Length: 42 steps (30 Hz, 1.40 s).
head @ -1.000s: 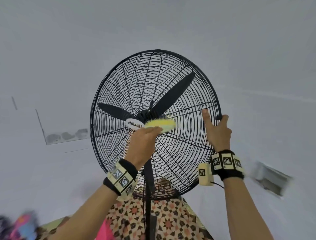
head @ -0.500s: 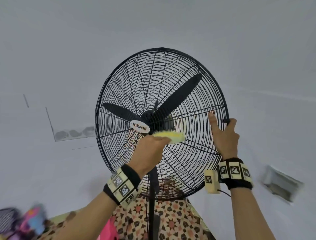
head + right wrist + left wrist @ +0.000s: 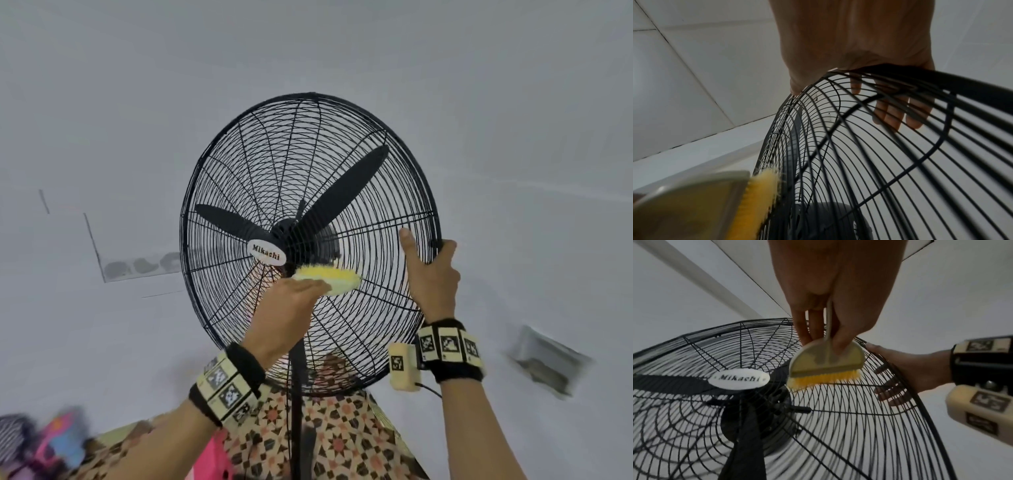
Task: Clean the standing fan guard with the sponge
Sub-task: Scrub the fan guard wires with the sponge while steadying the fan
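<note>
**Fan guard: one brush applied, one hand steadying the rim**

The fan guard (image 3: 342, 192) is one round black wire cage, filling the centre of the head view on one black pole (image 3: 297, 394). Two black blades (image 3: 346, 186) are clearly visible behind the wires, and one white oval badge (image 3: 267, 253) reading "Mikachi" sits at the hub.

The cleaning tool is one half-round scrub brush (image 3: 826, 361) with yellow bristles, not a flat sponge. Its bristles touch the guard wires just right of the badge.

The left hand (image 3: 289, 308) pinches the brush back, thumb on one side of its ridge and fingers on the other.

The right hand (image 3: 432, 274) grips the guard rim at centre right of the head view: thumb on the front wires, four fingers (image 3: 892, 113) curled behind the cage.

One marker band is worn on each wrist. Patterned cloth (image 3: 342, 442) lies at the lower centre.
</note>
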Each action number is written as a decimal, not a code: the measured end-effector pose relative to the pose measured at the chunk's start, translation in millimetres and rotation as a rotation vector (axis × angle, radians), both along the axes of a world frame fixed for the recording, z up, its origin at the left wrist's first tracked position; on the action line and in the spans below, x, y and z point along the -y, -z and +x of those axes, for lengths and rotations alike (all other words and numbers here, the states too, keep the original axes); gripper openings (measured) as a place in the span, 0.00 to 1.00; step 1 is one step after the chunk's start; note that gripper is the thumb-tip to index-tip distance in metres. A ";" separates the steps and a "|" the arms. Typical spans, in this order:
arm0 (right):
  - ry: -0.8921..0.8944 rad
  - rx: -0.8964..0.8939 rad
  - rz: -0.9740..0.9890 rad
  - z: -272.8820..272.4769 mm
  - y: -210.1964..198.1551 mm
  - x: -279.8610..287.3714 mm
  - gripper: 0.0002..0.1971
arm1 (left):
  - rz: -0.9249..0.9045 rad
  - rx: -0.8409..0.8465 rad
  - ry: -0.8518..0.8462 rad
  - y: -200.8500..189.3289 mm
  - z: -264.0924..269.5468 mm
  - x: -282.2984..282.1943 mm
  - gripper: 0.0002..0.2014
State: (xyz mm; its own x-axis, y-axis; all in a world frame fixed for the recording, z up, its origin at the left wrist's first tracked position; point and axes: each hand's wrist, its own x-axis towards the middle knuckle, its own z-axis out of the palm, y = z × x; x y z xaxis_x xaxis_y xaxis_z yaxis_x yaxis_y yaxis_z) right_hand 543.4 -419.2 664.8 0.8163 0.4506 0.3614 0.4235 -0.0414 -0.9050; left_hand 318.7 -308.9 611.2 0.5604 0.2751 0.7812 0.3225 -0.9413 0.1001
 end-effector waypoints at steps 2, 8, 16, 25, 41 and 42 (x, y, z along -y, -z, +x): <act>-0.011 0.008 -0.002 -0.8 0.6 2.3 0.42 | -0.018 0.032 0.010 -14.7 -5.8 5.7 0.18; -0.027 0.044 -0.017 -3.5 1.2 0.9 0.46 | 0.051 0.127 -0.055 -46.5 12.5 1.0 0.15; -0.007 0.022 -0.032 -1.6 2.5 0.4 0.49 | -0.070 0.059 0.005 -21.6 -12.6 13.9 0.16; -0.045 0.014 -0.053 -3.7 -3.2 2.5 0.51 | -0.035 -0.078 0.071 -24.1 0.4 25.8 0.16; -0.113 -0.013 -0.100 0.7 -7.2 10.2 0.48 | -0.189 -0.117 0.055 -37.5 10.3 30.4 0.19; -0.122 -0.005 -0.104 0.1 -7.8 10.5 0.47 | -0.206 -0.064 0.077 -43.5 9.9 28.1 0.16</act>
State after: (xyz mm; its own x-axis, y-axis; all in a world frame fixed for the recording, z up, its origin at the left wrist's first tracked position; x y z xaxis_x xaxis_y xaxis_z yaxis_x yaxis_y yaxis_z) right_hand 543.6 -429.6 672.6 0.7550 0.5812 0.3037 0.4267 -0.0838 -0.9005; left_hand 328.6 -336.9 654.7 0.6329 0.3793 0.6750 0.2622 -0.9253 0.2741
